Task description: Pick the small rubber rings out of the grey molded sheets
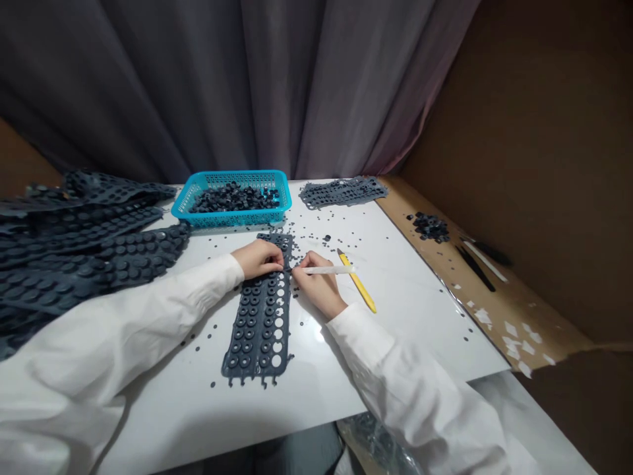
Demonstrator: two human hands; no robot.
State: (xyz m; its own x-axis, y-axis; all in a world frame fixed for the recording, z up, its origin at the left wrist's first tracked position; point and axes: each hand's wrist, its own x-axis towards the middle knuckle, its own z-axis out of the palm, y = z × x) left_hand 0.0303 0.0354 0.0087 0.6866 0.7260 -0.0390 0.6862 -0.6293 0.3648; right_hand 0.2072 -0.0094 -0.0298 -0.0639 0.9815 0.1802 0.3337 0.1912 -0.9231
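Observation:
A long dark rubber sheet (257, 323) studded with round buttons lies lengthwise on the white table (420, 310); part of its right column shows empty holes. My left hand (258, 258) rests curled on the sheet's upper part, pressing it down. My right hand (316, 285) grips a thin white stick tool (329, 270) like a pen, its tip at the sheet's right edge close to the left fingers. A yellow-handled tool (360, 285) lies on the table just right of that hand.
A blue plastic basket (232, 216) of loose black buttons stands behind the sheet. Stacked rubber sheets (74, 251) fill the left side; an emptied sheet (343, 191) lies at the back. Small black pieces dot the table. The cardboard ledge (494, 297) at right carries buttons and dark tools.

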